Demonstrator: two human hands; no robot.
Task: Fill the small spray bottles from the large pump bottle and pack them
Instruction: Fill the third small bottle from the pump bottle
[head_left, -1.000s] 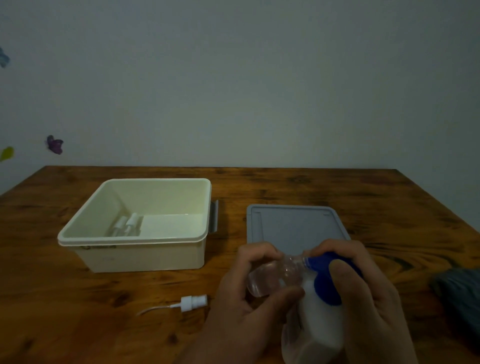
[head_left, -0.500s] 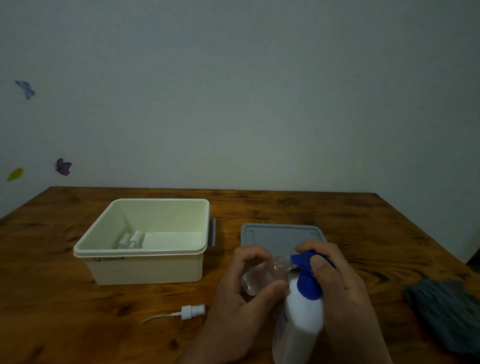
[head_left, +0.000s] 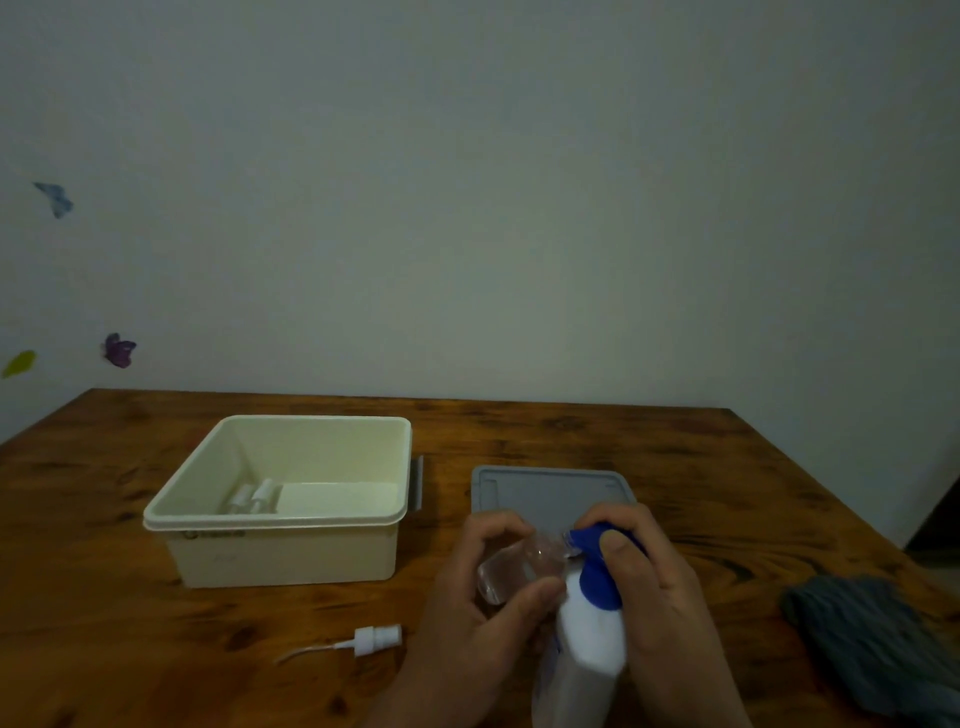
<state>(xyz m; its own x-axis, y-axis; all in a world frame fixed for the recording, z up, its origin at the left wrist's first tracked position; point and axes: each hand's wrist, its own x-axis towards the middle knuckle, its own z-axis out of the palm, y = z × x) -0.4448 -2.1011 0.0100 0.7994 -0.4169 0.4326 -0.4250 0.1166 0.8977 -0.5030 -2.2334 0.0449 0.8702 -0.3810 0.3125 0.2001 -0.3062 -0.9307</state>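
My left hand (head_left: 467, 618) grips a small clear spray bottle (head_left: 517, 566), uncapped and tilted with its mouth against the blue nozzle. My right hand (head_left: 660, 592) is wrapped around the blue pump head (head_left: 597, 577) of the large white pump bottle (head_left: 584, 660), with the thumb on top of it. The small bottle's white spray cap with its tube (head_left: 374, 638) lies on the table to the left. Two small bottles (head_left: 249, 499) lie inside the cream plastic box (head_left: 291, 551).
The grey box lid (head_left: 545, 491) lies flat behind my hands. A dark grey cloth (head_left: 872, 634) sits at the right near the wooden table's (head_left: 93, 597) edge. The wall behind has butterfly stickers (head_left: 118, 349).
My view has tilted upward, so the table and hands sit lower in frame. Both hands keep the same grip, with the small bottle still at the pump nozzle.
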